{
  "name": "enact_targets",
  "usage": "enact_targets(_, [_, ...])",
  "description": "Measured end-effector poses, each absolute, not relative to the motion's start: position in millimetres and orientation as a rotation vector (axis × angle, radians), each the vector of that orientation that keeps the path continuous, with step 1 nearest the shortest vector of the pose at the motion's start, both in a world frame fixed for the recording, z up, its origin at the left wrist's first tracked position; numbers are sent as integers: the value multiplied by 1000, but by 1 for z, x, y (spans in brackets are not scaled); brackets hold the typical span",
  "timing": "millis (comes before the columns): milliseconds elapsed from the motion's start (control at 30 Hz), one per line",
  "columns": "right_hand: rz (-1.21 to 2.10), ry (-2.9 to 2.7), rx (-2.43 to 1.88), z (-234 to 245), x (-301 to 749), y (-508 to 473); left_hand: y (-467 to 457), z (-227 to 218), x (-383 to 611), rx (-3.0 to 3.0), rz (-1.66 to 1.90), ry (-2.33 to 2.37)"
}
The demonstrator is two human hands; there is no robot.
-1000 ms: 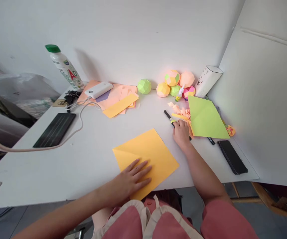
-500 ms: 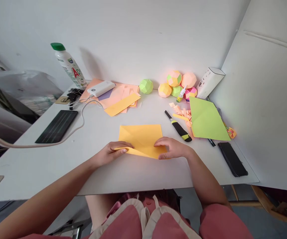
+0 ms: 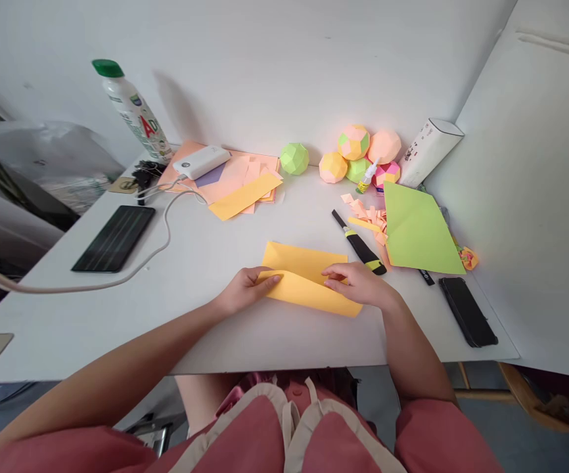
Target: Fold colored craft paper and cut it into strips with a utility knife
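An orange sheet of paper (image 3: 304,276) lies on the white table (image 3: 215,249) in front of me, its near half folded up over the far half. My left hand (image 3: 245,289) pinches the folded flap at its left corner. My right hand (image 3: 358,282) pinches the same flap at its right side, fingers closed on the paper edge. A black and yellow utility knife (image 3: 358,244) lies just beyond my right hand.
Paper balls (image 3: 358,154) and a green one (image 3: 294,157) sit by the wall with a small glue bottle (image 3: 366,177). A green sheet (image 3: 420,230), paper scraps (image 3: 366,213), black phones (image 3: 466,310) (image 3: 114,238), power bank (image 3: 202,161), paper stack (image 3: 238,187), bottle (image 3: 131,112), white box (image 3: 430,151).
My right hand left the knife and joined the left on the orange sheet. The sheet was turned square, and its near edge has been folded up towards the far edge.
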State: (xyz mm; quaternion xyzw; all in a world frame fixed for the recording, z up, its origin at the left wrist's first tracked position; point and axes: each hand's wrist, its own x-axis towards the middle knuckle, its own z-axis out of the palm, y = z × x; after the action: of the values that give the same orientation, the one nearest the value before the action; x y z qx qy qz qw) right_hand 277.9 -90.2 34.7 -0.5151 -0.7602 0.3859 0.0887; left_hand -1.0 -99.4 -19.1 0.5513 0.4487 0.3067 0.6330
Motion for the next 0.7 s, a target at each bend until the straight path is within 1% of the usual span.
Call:
enact_targets(167, [1143, -2197, -1455, 49, 277, -94, -91, -23, 10, 1226, 713, 1042])
enact_targets(300, [1071, -2244, -1512, 56, 279, -95, -86, -24, 9, 1228, 695, 1040])
enact_targets(400, [907, -2393, -1560, 46, 268, -96, -84, -23, 11, 1187, 710, 1013])
enact_targets(533, [737, -2518, -1474, 23, 250, -93, -87, -25, 12, 1200, 753, 1076])
enact_targets(600, [709, -2549, -1430, 13, 245, -91, -89, -28, 11, 1318, 833, 1181])
enact_targets(700, [617, -2594, -1398, 2, 243, -88, -97, -32, 11, 1762, 1129, 1307])
